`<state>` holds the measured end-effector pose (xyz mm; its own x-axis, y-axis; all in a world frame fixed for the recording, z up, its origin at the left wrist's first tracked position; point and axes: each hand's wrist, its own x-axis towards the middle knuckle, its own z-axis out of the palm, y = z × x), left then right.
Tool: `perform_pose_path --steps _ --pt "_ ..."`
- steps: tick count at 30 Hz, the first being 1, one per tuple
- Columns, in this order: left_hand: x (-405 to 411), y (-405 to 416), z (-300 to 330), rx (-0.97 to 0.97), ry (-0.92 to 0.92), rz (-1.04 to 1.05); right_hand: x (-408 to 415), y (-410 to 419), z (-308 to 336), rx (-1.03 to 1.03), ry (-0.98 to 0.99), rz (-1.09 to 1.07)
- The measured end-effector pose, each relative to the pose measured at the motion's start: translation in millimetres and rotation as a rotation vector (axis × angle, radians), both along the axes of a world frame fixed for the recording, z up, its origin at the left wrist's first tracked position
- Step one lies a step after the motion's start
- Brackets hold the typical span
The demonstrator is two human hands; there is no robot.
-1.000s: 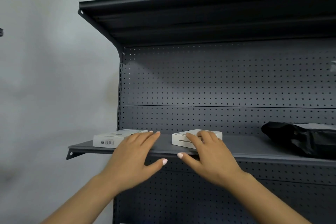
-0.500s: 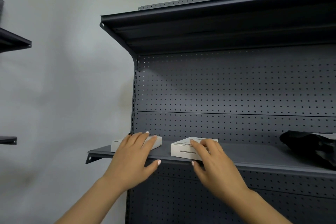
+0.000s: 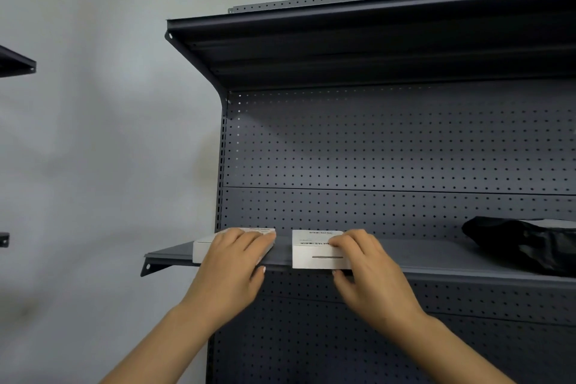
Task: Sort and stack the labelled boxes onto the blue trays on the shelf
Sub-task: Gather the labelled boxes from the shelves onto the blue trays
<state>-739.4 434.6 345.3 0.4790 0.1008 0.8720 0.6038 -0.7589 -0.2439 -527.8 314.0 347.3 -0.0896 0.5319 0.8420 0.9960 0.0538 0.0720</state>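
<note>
Two white boxes on shelf, we now clamp both: left hand grip wraps left box, right hand pinches right box, pulled to shelf's front edge. No blue trays visible.

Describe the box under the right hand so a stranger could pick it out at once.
Find the dark grey shelf below the pegboard back panel. Two flat white boxes sit near its left end; take the right-hand box, held by the right hand. Unlike the left box, its front face shows a thin grey slot-like line.
</note>
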Motion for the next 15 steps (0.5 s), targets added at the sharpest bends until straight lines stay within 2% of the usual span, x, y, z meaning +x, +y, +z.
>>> perform_pose_path --steps 3,6,9,15 --pt "-1.2 -2.2 2.2 -0.034 -0.026 -0.055 -0.9 -5.6 2.1 -0.019 0.009 0.002" --pt "-3.3 -5.6 6.3 -0.090 0.022 0.084 -5.5 -7.5 4.9 -0.048 -0.029 -0.032" --pt "-5.2 -12.5 7.7 -0.237 0.016 0.248 -17.5 -6.5 9.0 -0.188 -0.040 -0.131" --pt "-8.4 -25.6 -2.2 -0.324 -0.112 0.216 -44.7 -5.6 15.4 -0.182 0.166 -0.191"
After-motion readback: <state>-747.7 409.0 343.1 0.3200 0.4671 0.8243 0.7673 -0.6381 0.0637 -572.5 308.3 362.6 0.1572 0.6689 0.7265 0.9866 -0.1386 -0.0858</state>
